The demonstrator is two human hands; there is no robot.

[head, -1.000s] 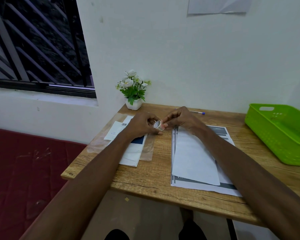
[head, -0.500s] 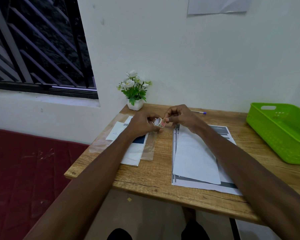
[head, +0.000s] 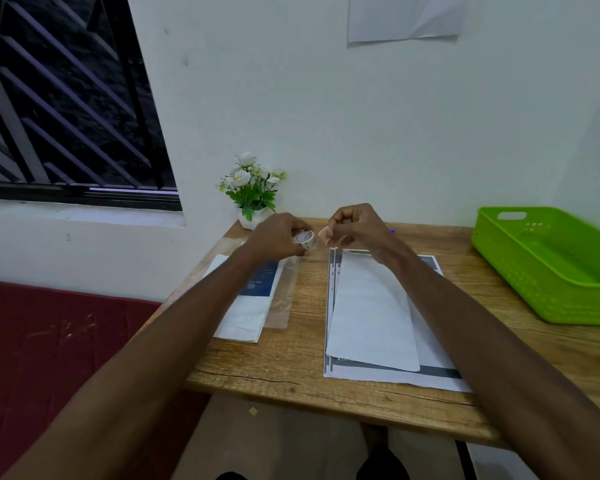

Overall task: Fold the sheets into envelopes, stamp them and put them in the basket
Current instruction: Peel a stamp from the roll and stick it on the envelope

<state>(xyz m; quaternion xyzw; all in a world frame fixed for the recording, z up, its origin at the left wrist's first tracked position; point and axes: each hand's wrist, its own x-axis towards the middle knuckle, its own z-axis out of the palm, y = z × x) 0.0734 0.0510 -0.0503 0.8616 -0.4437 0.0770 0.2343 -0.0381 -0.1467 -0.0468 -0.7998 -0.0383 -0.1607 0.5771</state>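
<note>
My left hand (head: pixel 279 239) holds a small roll of patterned sticker tape (head: pixel 305 239) above the far part of the wooden table (head: pixel 291 372). My right hand (head: pixel 357 226) pinches a small pinkish piece of sticker (head: pixel 325 234) just right of the roll, apart from it. Below my right arm lies a folded white sheet (head: pixel 371 313) on top of a larger printed sheet (head: pixel 440 374). A second pile of folded papers (head: pixel 246 320) with a dark blue print lies under my left arm. The green plastic basket (head: pixel 547 289) stands at the table's right.
A small white pot of artificial flowers (head: pixel 253 192) stands at the table's back left corner against the wall. A blue pen (head: pixel 392 231) peeks out behind my right hand. A clear plastic sleeve (head: pixel 284 306) lies under the left papers. A dark red mattress (head: pixel 49 341) lies left of the table.
My hands have risen slightly and pulled apart. A piece of sticker has come off the roll and sits in my right fingers.
</note>
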